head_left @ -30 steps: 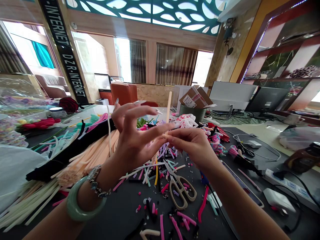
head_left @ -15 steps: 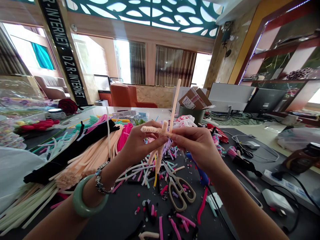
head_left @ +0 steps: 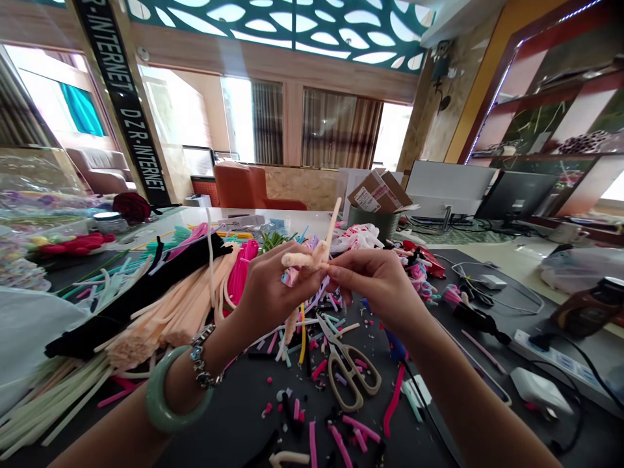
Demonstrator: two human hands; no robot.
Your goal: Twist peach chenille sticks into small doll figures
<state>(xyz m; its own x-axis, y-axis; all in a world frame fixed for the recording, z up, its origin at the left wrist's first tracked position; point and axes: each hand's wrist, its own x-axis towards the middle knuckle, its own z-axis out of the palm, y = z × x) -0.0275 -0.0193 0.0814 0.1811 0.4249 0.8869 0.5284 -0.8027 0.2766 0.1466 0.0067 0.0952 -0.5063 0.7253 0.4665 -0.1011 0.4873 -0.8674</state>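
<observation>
Both hands meet above the middle of a dark table [head_left: 234, 416]. My left hand [head_left: 270, 289] is closed round a small twisted figure of peach pipe cleaners [head_left: 305, 259], with peach strands hanging below the fingers. My right hand [head_left: 377, 279] pinches the same figure from the right, where a straight peach stem sticks up and slightly right. A green bangle and a beaded bracelet circle my left wrist.
Beige-handled scissors [head_left: 348, 370] lie just below my hands among several cut pipe-cleaner scraps. Bundles of peach, black, white and pink pipe cleaners [head_left: 166, 312] cover the left. A power strip [head_left: 560, 364], chargers and cables lie at the right, monitors and a cardboard box behind.
My left hand went from spread fingers to gripping the peach figure. The upright stem has since been wound shorter and both hands have dropped slightly.
</observation>
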